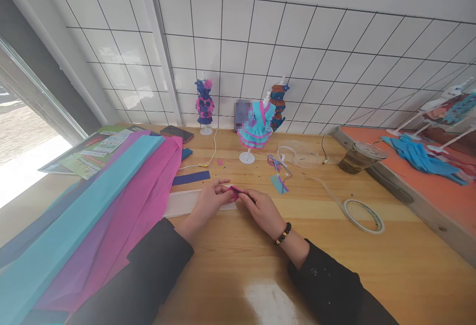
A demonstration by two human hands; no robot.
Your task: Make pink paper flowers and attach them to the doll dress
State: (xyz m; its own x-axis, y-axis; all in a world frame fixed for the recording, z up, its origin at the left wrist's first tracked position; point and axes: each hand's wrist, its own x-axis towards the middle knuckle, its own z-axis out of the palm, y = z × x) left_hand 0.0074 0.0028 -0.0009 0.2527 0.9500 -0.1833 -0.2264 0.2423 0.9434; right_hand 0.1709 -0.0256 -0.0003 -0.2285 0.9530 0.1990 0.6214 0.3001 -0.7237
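Over the middle of the wooden table, my left hand [212,200] and my right hand [262,211] meet at their fingertips. Both pinch a small piece of magenta paper [234,192] that has a dark edge; its exact shape is too small to make out. A white folded strip [182,203] lies flat beneath my left hand. Just beyond it is a dark blue paper strip [191,178]. To the right of my hands, a light blue scrap [278,184] with a purple edge rests on the table.
Long sheets of coloured paper [148,181] cover the left side. Dressed miniature stands [256,127] are along the tiled wall, near a phone [177,133]. A tape roll [363,216] and a brown cup [359,158] are at the right, before an orange surface [420,186].
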